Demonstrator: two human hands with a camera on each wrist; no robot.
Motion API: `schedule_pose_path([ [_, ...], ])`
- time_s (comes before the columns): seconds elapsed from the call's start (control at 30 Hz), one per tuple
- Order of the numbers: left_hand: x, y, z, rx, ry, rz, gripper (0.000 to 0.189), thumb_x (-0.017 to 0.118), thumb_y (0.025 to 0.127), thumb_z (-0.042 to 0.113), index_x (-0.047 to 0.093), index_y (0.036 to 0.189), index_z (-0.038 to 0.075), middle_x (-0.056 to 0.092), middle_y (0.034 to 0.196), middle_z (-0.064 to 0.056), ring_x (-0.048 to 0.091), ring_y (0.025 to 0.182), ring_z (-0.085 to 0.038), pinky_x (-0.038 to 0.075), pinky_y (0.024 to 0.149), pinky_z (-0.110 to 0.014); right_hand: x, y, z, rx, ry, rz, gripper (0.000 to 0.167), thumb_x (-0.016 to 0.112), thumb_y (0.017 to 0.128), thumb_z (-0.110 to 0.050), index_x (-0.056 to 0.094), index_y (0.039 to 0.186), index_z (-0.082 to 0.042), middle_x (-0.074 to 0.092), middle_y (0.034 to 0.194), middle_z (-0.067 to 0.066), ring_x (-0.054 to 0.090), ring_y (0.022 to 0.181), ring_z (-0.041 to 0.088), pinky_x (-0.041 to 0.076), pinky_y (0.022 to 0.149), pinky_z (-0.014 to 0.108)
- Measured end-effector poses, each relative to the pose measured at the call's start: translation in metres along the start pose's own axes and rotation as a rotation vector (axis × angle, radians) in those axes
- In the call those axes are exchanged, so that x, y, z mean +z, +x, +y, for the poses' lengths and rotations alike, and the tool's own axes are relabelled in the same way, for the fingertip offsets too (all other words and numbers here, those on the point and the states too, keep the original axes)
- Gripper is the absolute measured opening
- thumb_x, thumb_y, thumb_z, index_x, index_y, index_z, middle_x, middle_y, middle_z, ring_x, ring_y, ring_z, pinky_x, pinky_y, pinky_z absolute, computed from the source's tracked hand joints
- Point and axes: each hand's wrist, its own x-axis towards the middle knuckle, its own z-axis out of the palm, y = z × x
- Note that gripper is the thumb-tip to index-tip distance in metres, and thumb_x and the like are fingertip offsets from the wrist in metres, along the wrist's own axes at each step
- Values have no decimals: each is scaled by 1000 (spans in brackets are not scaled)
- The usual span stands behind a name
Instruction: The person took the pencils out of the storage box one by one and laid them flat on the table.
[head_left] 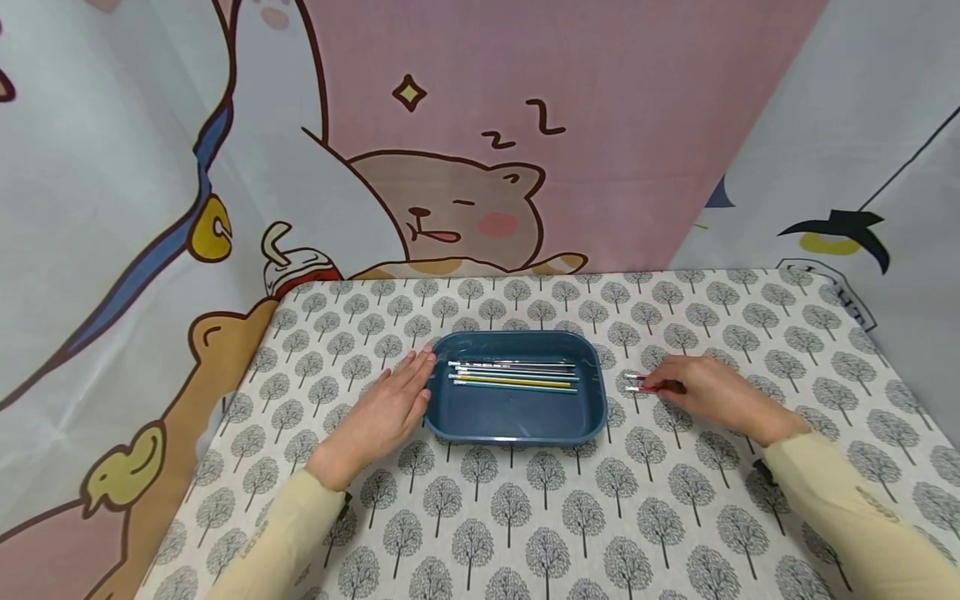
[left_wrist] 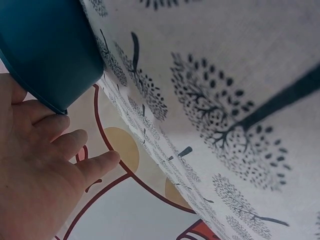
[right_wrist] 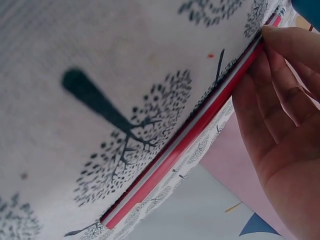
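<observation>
A dark blue rectangular tray (head_left: 510, 422) sits on the table, with several pencils (head_left: 517, 383) lying side by side in it. My left hand (head_left: 386, 414) rests against the tray's left side, fingers mostly straight. In the left wrist view its fingertips touch the tray's rim (left_wrist: 37, 97). Right of the tray, my right hand (head_left: 705, 389) pinches a red pencil (right_wrist: 200, 127) with a pale stripe, low over the cloth. Two silvery pencil ends (head_left: 633, 389) poke out to the left of these fingers in the head view; the fingers hide part of the pencils.
A white cloth (head_left: 510, 508) printed with dark trees covers the table. Behind it hangs a cartoon-print curtain (head_left: 615, 150), which also runs along the left and right sides.
</observation>
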Motion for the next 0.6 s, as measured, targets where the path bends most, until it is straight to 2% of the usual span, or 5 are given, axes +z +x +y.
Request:
schedule_pose_path([
  [0.17, 0, -1, 0, -2, -2, 1, 55, 42, 112, 25, 30, 161, 4, 26, 169, -12, 29, 153, -37, 32, 119, -63, -2, 0, -4, 27, -8, -9, 28, 81, 86, -5, 79, 112, -16, 75, 113, 0, 71, 94, 18, 62, 83, 44],
  [0.33, 0, -1, -1, -3, 4, 2, 55, 42, 112, 25, 30, 161, 5, 26, 169, -11, 29, 153, -36, 33, 119, -63, -7, -1, -10, 23, -36, 16, 25, 80, 89, -9, 79, 112, -17, 74, 113, 0, 70, 93, 17, 62, 81, 45],
  [0.5, 1, -1, -2, -5, 12, -2, 55, 41, 112, 26, 29, 162, 5, 23, 170, -10, 28, 154, -36, 33, 119, -62, -16, -3, -21, 36, -45, 48, 19, 76, 96, -24, 78, 114, -18, 72, 116, -1, 69, 103, 23, 60, 86, 51],
  [0.6, 2, 0, -2, -6, 3, -2, 55, 42, 112, 25, 30, 162, 4, 24, 170, -10, 28, 154, -36, 32, 120, -61, -22, -4, -29, 50, -33, 66, 24, 74, 98, -32, 78, 116, -17, 70, 118, 1, 67, 109, 27, 58, 90, 55],
])
